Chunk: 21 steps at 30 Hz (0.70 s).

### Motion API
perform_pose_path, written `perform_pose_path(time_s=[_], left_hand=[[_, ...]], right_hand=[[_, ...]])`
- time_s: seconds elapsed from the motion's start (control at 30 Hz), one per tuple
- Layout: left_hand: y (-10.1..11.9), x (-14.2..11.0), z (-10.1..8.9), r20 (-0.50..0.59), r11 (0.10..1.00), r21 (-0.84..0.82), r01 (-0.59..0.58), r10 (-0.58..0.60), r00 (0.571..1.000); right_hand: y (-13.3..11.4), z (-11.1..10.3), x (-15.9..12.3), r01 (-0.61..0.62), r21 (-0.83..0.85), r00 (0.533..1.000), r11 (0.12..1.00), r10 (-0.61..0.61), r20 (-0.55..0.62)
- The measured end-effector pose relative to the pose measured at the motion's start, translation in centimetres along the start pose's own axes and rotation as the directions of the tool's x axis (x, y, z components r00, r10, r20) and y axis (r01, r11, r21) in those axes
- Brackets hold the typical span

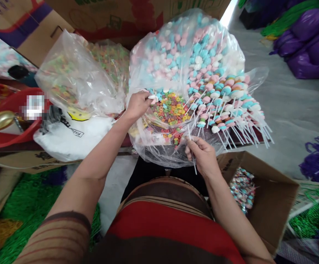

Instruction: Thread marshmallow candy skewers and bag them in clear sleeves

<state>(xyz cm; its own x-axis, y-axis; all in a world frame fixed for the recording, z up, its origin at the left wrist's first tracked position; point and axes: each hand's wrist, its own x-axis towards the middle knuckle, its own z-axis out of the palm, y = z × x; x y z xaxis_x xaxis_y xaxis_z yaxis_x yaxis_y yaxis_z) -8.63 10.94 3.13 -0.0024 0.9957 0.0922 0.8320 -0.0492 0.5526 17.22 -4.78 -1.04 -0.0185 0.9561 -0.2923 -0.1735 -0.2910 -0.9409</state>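
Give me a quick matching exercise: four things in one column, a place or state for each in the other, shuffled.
1. Left hand
2. Right hand
3. Red basin
4. Purple bags

A. On the floor, far right
B. Fingers holding a bare stick
C. Left of the white bag
D. Fingers pinching a pale sweet

Pairs: 1-D, 2-B, 3-C, 4-A
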Motion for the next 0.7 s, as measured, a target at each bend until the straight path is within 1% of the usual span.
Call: perform_pose_path(time_s=[0.03, 0.07, 0.1, 0.13, 0.17, 0.2, 0.27, 0.33, 0.4, 0.53, 0.6, 0.67, 0.7], left_hand=[[0.5, -1.1, 0.6, -0.016, 0.976, -0.214, 0.042, -0.046, 0.999], [1.1, -2.3, 1.3, 0.008, 0.898, -0.432, 0.091, -0.097, 0.995], [1.7, -3.5, 2.1, 0.059, 0.781, -0.612, 0.129, -0.117, 0.991], [2.4, -4.8, 3.0, 0.087, 0.66, -0.735, 0.151, -0.129, 0.988], [3.2, -6.0, 3.8, 0.108, 0.57, -0.805, 0.166, -0.135, 0.985], [3.8, -7.1, 4.6, 0.12, 0.507, -0.845, 0.172, -0.135, 0.984], [5.0, -9.1, 5.8, 0.132, 0.432, -0.884, 0.176, -0.131, 0.983], [5.9, -10.5, 6.6, 0.149, 0.383, -0.904, 0.188, -0.131, 0.98], [6.4, -11.5, 7.0, 0.163, 0.355, -0.913, 0.202, -0.136, 0.977], [6.6, -12.7, 7.2, 0.161, 0.347, -0.918, 0.191, -0.115, 0.98], [6.4, -13.1, 7.0, 0.186, 0.293, -0.933, 0.208, -0.1, 0.977], [6.2, -13.4, 6.7, 0.223, 0.235, -0.942, 0.239, -0.093, 0.97], [6.1, -13.6, 6.5, 0.243, 0.229, -0.94, 0.254, -0.076, 0.967]], right_hand=[[-0.5, 0.3, 0.3, 0.006, 0.021, 1.0, 1.0, -0.006, -0.004], [-0.9, 0.7, 0.6, 0.023, 0.032, 1.0, 0.999, -0.022, -0.017], [-1.4, 1.2, 0.9, 0.044, 0.033, 0.999, 0.998, -0.043, -0.034], [-1.7, 1.7, 1.3, 0.059, 0.029, 0.997, 0.998, -0.058, -0.049], [-2.0, 2.2, 1.5, 0.066, 0.02, 0.996, 0.998, -0.065, -0.055], [-2.3, 2.6, 1.8, 0.069, 0.01, 0.996, 0.998, -0.068, -0.053], [-2.5, 3.2, 2.1, 0.066, -0.004, 0.997, 0.998, -0.066, -0.033], [-2.5, 3.6, 2.1, 0.068, 0.0, 0.997, 0.998, -0.068, -0.022], [-2.5, 3.6, 1.8, 0.061, 0.012, 0.998, 0.998, -0.06, -0.019], [-2.6, 3.2, 1.3, 0.0, 0.039, 1.0, 0.999, 0.001, -0.011], [-2.6, 2.8, 1.2, -0.002, 0.041, 1.0, 0.999, 0.003, -0.025], [-2.5, 2.5, 1.3, 0.03, 0.032, 0.997, 0.999, -0.027, -0.07], [-2.5, 2.4, 1.4, 0.054, 0.021, 0.994, 0.998, -0.052, -0.1]])
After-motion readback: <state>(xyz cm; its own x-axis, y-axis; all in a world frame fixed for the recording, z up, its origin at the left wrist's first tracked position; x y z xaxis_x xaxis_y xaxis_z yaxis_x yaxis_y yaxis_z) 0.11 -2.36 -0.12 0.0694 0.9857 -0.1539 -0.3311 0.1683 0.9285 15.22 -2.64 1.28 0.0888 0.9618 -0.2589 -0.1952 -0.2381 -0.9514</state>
